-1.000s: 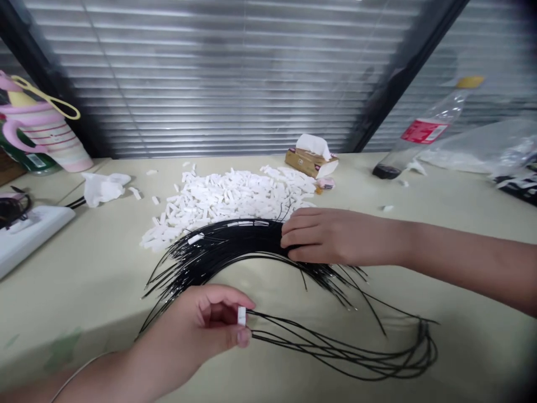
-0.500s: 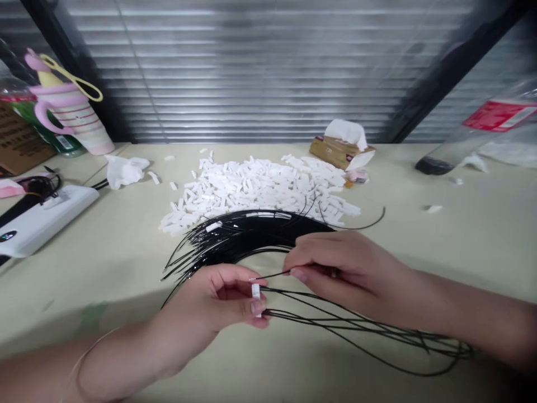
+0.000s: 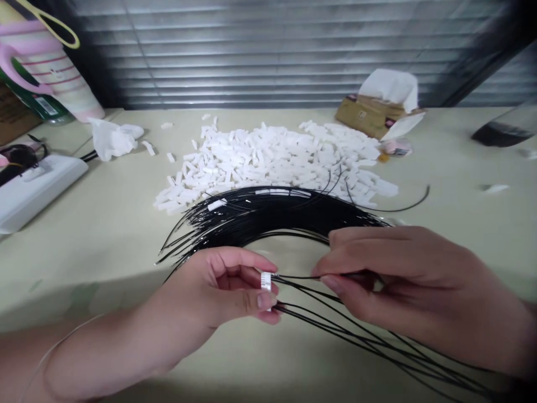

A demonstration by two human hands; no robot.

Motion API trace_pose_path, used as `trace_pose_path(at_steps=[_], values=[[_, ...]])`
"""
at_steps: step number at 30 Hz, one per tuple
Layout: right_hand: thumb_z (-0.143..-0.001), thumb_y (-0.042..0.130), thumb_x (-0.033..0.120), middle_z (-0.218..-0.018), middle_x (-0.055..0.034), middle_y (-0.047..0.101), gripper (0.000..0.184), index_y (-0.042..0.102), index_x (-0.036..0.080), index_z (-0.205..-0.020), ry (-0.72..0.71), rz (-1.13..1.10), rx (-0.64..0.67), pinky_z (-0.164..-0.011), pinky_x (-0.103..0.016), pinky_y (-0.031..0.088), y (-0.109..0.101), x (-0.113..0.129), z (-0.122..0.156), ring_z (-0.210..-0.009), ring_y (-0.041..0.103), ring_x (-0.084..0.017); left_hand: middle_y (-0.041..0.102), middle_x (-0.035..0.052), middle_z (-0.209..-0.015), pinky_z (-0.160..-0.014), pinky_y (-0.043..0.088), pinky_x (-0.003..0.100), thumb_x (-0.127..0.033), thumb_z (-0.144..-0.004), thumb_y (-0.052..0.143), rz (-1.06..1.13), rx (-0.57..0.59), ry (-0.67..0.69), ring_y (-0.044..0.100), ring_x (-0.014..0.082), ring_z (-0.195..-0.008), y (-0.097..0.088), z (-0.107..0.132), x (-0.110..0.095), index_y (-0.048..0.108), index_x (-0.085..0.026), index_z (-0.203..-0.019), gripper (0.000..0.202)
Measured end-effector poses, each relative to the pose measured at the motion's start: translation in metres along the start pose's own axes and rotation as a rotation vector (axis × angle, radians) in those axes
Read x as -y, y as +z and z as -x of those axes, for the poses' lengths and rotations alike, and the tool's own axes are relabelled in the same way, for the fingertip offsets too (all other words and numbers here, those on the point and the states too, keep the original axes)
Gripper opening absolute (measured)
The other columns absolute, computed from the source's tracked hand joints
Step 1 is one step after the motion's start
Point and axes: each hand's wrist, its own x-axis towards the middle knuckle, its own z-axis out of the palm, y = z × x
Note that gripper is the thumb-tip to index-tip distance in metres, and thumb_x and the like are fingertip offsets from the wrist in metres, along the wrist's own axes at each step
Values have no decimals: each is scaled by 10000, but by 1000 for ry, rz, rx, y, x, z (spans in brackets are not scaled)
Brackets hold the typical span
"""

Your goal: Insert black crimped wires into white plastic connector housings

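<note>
My left hand (image 3: 226,288) pinches a small white connector (image 3: 265,281) between thumb and fingers, with several black wires trailing from it to the lower right. My right hand (image 3: 403,285) pinches one thin black wire (image 3: 302,276) whose tip meets the connector. Just behind both hands a thick arc of loose black wires (image 3: 268,215) lies on the beige table (image 3: 104,235). A heap of small white connectors (image 3: 272,159) is spread beyond that bundle.
A tissue box (image 3: 377,109) stands at the back right, with a dark bottle base (image 3: 501,131) further right. A crumpled tissue (image 3: 111,139), a white power strip (image 3: 29,190) and a pink striped cup (image 3: 46,73) are at the left. Window blinds run behind the table.
My right hand left the wire bundle, picked out one black wire and brought its tip up to the connector in my left hand. The view has tilted down and closer.
</note>
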Motion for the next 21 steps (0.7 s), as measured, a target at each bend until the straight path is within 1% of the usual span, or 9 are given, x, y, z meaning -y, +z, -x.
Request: trace_pose_path(at_steps=[7, 10, 13, 16, 18, 21], values=[[-761, 518, 80, -503, 60, 464, 156, 575, 184, -660, -20, -26, -31, -384, -114, 335, 1, -2, 1, -420, 416, -20, 658, -16, -662, -653, 500, 202, -74, -667, 744, 4, 8, -30, 650, 99, -613, 0, 0, -2, 674, -113, -798, 154], [-760, 525, 79, -503, 61, 460, 159, 573, 182, -649, -9, -15, -33, -383, -117, 332, 3, -2, 1, -421, 414, -18, 661, -13, -662, -651, 500, 201, -72, -665, 745, 12, 14, -29, 654, 101, -614, -1, 1, -2, 676, -110, -802, 158], [-759, 533, 75, -517, 56, 453, 148, 590, 176, -668, -35, -1, -40, -388, -129, 332, 2, -3, 2, -429, 412, -21, 666, -9, -665, -658, 500, 206, -78, -661, 751, 8, 2, -48, 662, 109, -614, -1, 1, -3, 677, -111, -803, 164], [-789, 535, 89, -546, 36, 468, 150, 597, 174, -682, -76, 54, -21, -399, -159, 335, -1, -4, 5, -466, 434, -39, 668, -7, -663, -652, 499, 204, -81, -660, 752, 4, -9, -68, 661, 110, -609, -1, 1, -4, 678, -109, -805, 165], [-812, 533, 97, -581, 15, 494, 153, 595, 175, -696, -121, 128, -26, -439, -181, 358, -2, -5, 6, -525, 456, -60, 669, -6, -662, -645, 502, 205, -90, -655, 760, 15, 1, -67, 660, 110, -601, -1, 1, -5, 680, -108, -805, 171], [-834, 538, 105, -617, -2, 510, 159, 578, 174, -696, -195, 250, -34, -505, -219, 383, -4, -4, 8, -588, 436, -89, 677, -4, -668, -642, 509, 203, -111, -649, 774, 44, 20, -66, 665, 114, -606, -1, 1, -5, 684, -112, -806, 180]])
